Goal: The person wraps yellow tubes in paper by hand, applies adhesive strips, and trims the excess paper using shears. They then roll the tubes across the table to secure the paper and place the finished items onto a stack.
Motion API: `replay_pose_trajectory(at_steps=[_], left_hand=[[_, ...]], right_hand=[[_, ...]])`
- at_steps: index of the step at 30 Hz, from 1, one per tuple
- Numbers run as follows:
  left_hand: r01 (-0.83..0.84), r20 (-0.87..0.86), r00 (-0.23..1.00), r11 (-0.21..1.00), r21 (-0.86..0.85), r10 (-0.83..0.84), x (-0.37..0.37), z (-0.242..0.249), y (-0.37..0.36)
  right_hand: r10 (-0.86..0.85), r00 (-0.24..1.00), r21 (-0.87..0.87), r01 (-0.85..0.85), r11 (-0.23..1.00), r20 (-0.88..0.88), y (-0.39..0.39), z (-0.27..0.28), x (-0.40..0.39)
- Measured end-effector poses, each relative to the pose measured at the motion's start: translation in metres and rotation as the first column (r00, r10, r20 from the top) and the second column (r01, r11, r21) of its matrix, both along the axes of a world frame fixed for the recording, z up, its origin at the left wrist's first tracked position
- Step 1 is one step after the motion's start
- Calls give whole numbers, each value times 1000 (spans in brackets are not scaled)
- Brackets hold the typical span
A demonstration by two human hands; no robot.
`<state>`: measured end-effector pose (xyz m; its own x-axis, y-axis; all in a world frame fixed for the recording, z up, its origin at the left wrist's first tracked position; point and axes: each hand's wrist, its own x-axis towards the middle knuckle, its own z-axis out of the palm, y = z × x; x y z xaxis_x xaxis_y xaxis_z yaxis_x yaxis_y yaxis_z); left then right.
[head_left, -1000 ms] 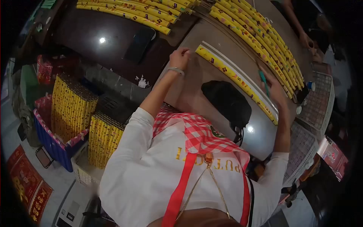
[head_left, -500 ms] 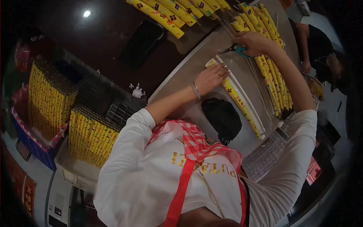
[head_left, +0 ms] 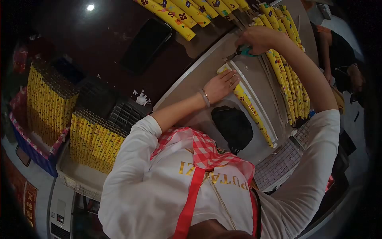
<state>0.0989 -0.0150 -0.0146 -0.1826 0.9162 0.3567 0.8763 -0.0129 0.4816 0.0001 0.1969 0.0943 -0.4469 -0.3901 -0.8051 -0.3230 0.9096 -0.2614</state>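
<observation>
My left hand (head_left: 220, 86), fingers together and curved over it, rests on the upper part of a yellow patterned paper tube (head_left: 251, 106). This tube lies slantwise on the grey-brown work board (head_left: 187, 79), and a long white strip (head_left: 254, 93) runs along its right side. In my right hand (head_left: 260, 40) is a pair of scissors (head_left: 243, 51) with teal handles. Their dark blades are by the upper end of the white strip; whether they touch it is too small to tell. A black cloth-like item (head_left: 232, 127) lies close below my left hand.
More yellow tubes lie along the right (head_left: 292, 79) and at the top (head_left: 175, 20). A black phone (head_left: 146, 44) and white scraps (head_left: 142, 98) are on the dark table. Upright tubes fill a blue bin (head_left: 36, 155) and a white basket (head_left: 77, 183). Another person (head_left: 338, 51) is at right.
My right hand and the scissors have shifted slightly left, nearer the strip's upper end. My left hand stays on the tube, its fingers a little more curled. The whole view has shifted slightly.
</observation>
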Motion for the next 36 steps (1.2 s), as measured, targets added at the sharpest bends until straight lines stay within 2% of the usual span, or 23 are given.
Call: replay_pose_trajectory(at_steps=[7,19,22,24,28,30,31,33,34,36], left_hand=[[-14,6,1000,1000,18,14,1,-2,3],[2,54,999,1000,-15,-2,2,-1,2],[2,64,998,1000,-13,-1,1,0,3],[-6,62,998,1000,4,6,0,2,2],[13,67,998,1000,3,-13,0,0,4],[-3,97,995,1000,7,3,0,0,3],[6,86,996,1000,11,-7,0,-1,3],[0,97,995,1000,17,-1,1,-3,4],[19,84,996,999,26,-21,1,1,4],[27,128,991,1000,-6,-26,-2,10,2]], right_hand=[[-8,999,9,8,1000,49,-2,-4,-5],[-31,998,-77,36,996,57,9,-26,-15],[7,999,-47,-5,999,37,4,-22,-17],[18,999,45,-20,999,33,0,-20,-19],[37,999,34,-37,999,2,2,-15,-16],[69,990,-96,-81,992,-121,6,-13,-12],[61,989,-90,-73,993,-132,7,-10,-9],[-142,889,-221,48,974,-435,8,-4,2],[-154,881,-212,63,975,-448,7,4,8],[-331,709,-293,182,939,-622,-4,26,27]])
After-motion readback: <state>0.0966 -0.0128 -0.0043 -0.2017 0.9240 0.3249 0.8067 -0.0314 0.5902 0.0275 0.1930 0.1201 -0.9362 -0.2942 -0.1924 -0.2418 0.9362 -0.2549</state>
